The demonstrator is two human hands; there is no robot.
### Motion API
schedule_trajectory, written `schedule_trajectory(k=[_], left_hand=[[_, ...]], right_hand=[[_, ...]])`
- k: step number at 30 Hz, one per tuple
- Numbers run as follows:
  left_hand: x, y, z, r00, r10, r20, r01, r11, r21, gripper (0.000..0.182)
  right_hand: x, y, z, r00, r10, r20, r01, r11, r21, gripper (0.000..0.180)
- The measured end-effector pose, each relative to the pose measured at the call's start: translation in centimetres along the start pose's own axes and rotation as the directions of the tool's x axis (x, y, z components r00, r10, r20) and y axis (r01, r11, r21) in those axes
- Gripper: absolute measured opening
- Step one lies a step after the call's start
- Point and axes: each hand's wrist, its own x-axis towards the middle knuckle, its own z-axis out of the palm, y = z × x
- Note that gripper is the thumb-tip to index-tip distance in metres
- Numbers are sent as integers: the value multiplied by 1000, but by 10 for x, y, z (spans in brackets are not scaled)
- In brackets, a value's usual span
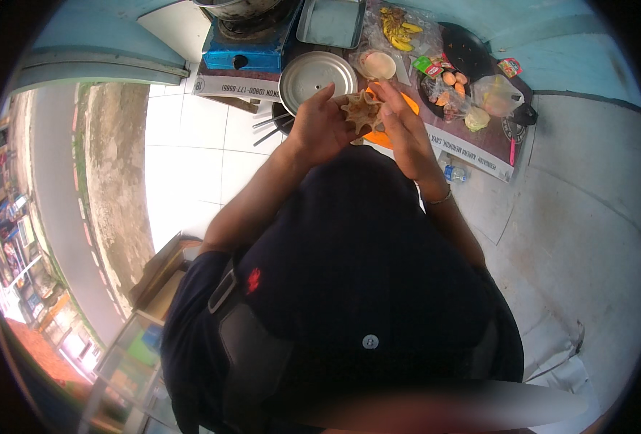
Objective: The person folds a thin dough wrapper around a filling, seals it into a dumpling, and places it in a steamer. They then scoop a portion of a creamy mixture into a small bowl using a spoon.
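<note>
My left hand is turned partly palm up and holds a tan-brown, star-shaped object with a pointed, wavy rim. The object's material is unclear. My right hand is at its right side, fingers extended; whether it grips the object or only rests against it is hard to see. Below both hands is an orange plate or tray, largely covered by them. A round metal lid with a small central hole lies just beyond my left hand.
A blue gas stove with a pot stands at the back left, near a metal tray. Bananas, a cream-coloured bowl, eggs, a cabbage and a black pan crowd the right side. A plastic bottle lies on the floor.
</note>
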Motion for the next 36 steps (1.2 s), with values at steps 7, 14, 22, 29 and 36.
schedule_trajectory(k=[7,14,22,29,36], left_hand=[[-29,27,2,954,-40,298,18,997,76,71],[-56,44,21,933,24,359,-121,960,252,70],[-70,49,30,926,37,375,-133,963,233,69],[-74,52,36,924,76,375,-168,961,218,70],[-78,50,40,908,137,395,-267,917,297,69]], right_hand=[[-2,-44,-38,980,-155,121,193,879,-436,35],[-3,-67,-27,950,-298,92,306,837,-453,36],[1,-74,-18,909,-413,52,381,775,-504,42],[0,-76,-15,826,-564,9,453,653,-607,36],[-9,-83,-13,820,-572,-20,421,626,-657,34]])
